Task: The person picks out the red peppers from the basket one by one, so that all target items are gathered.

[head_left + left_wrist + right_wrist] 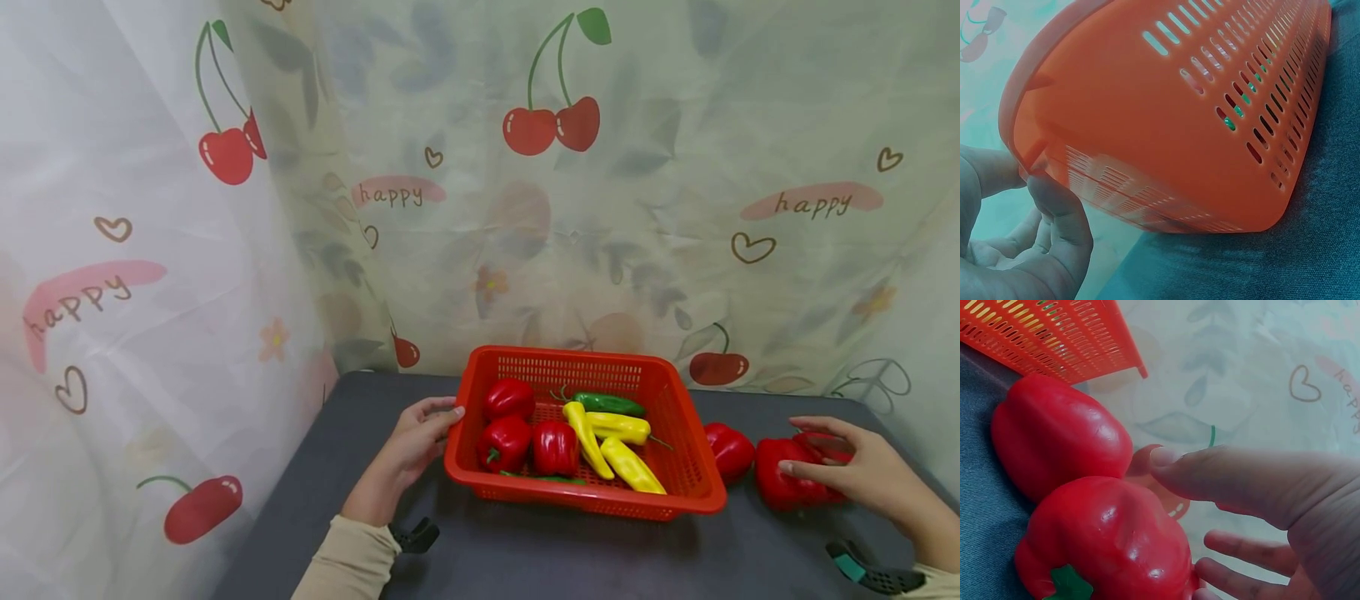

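Note:
A red plastic basket holds several red bell peppers, several yellow peppers and a green chili pepper. My left hand pinches its left rim; the left wrist view shows thumb and finger at the basket's edge. On the right, my right hand hovers around red bell peppers outside the basket, thumb and fingers spread. Seen from the right wrist, that hand's fingers are close beside the nearer bell pepper; whether they touch it is unclear.
The basket and loose peppers rest on a dark grey table. A curtain printed with cherries and hearts hangs behind and at the left. Another red bell pepper lies against the basket's right side.

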Demonstrator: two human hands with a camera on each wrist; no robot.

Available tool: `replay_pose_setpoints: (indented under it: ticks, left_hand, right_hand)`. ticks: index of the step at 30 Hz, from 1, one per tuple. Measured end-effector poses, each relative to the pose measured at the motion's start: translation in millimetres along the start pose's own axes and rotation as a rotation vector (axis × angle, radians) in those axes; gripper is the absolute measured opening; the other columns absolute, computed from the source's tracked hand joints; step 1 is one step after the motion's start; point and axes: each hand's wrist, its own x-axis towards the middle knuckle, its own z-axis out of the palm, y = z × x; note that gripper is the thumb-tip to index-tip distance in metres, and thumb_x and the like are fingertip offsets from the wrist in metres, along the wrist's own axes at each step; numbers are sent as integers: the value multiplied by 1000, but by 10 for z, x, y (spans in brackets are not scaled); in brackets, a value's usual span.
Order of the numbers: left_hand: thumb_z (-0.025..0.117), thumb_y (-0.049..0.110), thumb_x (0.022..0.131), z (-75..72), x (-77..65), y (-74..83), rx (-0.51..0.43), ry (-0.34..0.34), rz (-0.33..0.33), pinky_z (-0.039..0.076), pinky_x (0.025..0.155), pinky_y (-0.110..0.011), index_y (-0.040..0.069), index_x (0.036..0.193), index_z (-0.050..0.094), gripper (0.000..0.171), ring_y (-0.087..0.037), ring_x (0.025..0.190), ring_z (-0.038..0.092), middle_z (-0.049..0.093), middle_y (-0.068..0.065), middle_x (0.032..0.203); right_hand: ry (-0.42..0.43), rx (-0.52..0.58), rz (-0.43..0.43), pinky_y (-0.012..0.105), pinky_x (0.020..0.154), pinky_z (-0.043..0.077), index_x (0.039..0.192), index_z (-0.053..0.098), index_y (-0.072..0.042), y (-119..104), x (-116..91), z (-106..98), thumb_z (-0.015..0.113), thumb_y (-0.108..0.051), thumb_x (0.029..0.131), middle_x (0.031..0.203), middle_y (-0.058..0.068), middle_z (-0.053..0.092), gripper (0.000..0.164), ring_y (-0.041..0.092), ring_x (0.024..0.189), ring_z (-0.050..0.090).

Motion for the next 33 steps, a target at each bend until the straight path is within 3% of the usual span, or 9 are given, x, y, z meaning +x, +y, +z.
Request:
replay_pose_setpoints:
  ticks: [25,33]
  left_hand:
    - [75,22,101,1,-8,-8,0,12,4,65,85,-36,5,138,61,44,-18,93,75,76,-14,118]
    - [75,23,100,2,-12,-3,0,7,5,65,85,-36,5,138,61,44,-18,93,75,76,-13,117]
  right_hand:
    - [11,-36,-35,71,92,55,151,47,8,-205,32,32,78,-46,96,150,45,46,83,65,130,49]
    - [-10,11,-43,64,89,59,154,47,3,-311,30,59,75,-48,98,152,42,46,80,62,132,51]
